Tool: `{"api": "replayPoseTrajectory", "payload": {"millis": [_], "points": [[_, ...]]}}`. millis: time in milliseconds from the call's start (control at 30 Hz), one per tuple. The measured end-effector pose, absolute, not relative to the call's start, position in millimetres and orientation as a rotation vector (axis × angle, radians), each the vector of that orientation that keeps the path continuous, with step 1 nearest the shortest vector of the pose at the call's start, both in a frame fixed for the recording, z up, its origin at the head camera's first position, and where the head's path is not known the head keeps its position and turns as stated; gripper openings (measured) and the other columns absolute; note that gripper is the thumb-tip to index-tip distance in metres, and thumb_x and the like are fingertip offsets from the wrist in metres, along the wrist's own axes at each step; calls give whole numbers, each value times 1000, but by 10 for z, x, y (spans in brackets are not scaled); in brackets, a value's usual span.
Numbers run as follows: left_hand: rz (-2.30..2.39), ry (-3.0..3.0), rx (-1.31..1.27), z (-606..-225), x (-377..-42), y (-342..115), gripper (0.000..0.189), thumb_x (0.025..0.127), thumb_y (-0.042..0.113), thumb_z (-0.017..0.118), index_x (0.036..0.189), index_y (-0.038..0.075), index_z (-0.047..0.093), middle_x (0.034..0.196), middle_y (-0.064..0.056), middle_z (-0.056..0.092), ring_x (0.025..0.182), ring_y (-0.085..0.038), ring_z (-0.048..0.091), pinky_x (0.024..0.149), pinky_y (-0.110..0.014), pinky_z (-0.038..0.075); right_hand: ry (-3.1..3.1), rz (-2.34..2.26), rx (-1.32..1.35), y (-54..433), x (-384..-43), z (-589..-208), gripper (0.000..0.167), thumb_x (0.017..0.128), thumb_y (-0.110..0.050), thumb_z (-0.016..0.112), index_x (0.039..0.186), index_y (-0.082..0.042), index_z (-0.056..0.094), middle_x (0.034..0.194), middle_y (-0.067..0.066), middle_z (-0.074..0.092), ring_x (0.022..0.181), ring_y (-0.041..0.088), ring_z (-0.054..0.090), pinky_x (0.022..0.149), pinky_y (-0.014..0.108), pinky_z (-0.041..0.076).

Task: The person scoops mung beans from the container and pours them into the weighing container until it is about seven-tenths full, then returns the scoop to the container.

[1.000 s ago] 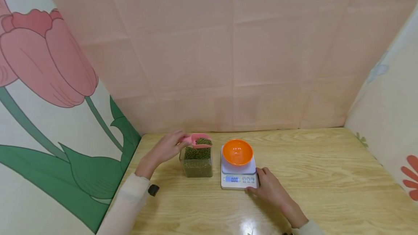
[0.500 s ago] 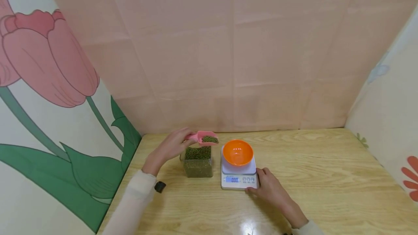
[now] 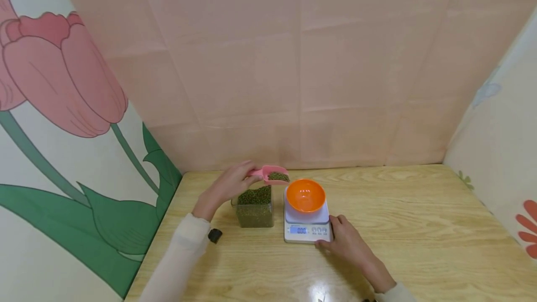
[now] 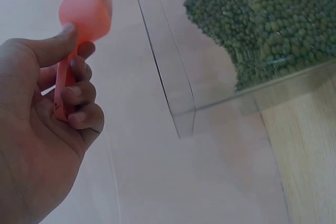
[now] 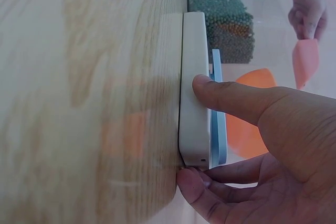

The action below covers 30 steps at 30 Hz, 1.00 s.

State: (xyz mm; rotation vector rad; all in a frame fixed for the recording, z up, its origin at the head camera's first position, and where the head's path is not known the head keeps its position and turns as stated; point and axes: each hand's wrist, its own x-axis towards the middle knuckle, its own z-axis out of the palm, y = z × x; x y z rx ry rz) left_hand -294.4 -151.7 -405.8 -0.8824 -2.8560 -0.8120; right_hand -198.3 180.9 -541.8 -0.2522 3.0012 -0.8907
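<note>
Ideally, keep the scoop [image 3: 271, 169] level so no beans [image 3: 278, 177] spill; it hangs near the bowl [image 3: 306, 195], the left hand [image 3: 230, 184] grasping it with curled fingers, the right hand [image 3: 349, 244] gripping the scale [image 3: 306, 236].

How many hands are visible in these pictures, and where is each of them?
2. The left hand grips the pink scoop by its handle, left of the orange bowl; the right hand holds the near right corner of the digital scale. No other hand shows.
</note>
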Motion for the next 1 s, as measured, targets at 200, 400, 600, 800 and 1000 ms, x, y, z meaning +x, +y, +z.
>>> {"api": "replayPoseTrajectory", "payload": {"millis": [200, 400, 600, 800, 1000], "points": [[-757, -2857, -903, -4063, -2967, -1444, 26, 106, 31, 68, 124, 12, 73, 95, 3, 64, 83, -15, 56, 81, -36, 52, 2995, -888, -244, 1806, -1984, -5412, 86, 76, -31, 99, 136, 16, 59, 109, 17, 62, 90, 24, 58, 85, 43, 56], [-727, -2876, -934, -4060, -2976, -1363, 26, 106, 32, 67, 123, 13, 74, 95, 4, 63, 83, -15, 55, 82, -35, 51, 2981, -888, -239, 1810, -1989, -5418, 86, 76, -30, 98, 137, 16, 58, 111, 17, 62, 90, 24, 58, 86, 44, 57], [-675, -2900, -963, -4074, -2982, -1293, 27, 107, 32, 66, 123, 11, 73, 95, 2, 61, 83, -16, 53, 80, -34, 49, 2978, -883, -229, 1813, -1987, -5423, 87, 77, -32, 98, 138, 16, 58, 113, 18, 63, 92, 25, 58, 87, 44, 57], [-614, -2897, -990, -4097, -2998, -1244, 29, 108, 30, 65, 126, 9, 72, 101, 1, 65, 86, -16, 56, 83, -34, 51, 2982, -877, -231, 1813, -1989, -5430, 87, 77, -32, 98, 138, 16, 58, 113, 18, 63, 92, 25, 58, 87, 44, 57], [-573, -2873, -1033, -4121, -2993, -1209, 29, 107, 29, 66, 126, 8, 73, 105, 0, 70, 85, -14, 58, 82, -32, 53, 2988, -902, -241, 1813, -1992, -5435, 84, 76, -28, 99, 136, 14, 60, 109, 16, 63, 90, 24, 58, 85, 44, 56]]}}
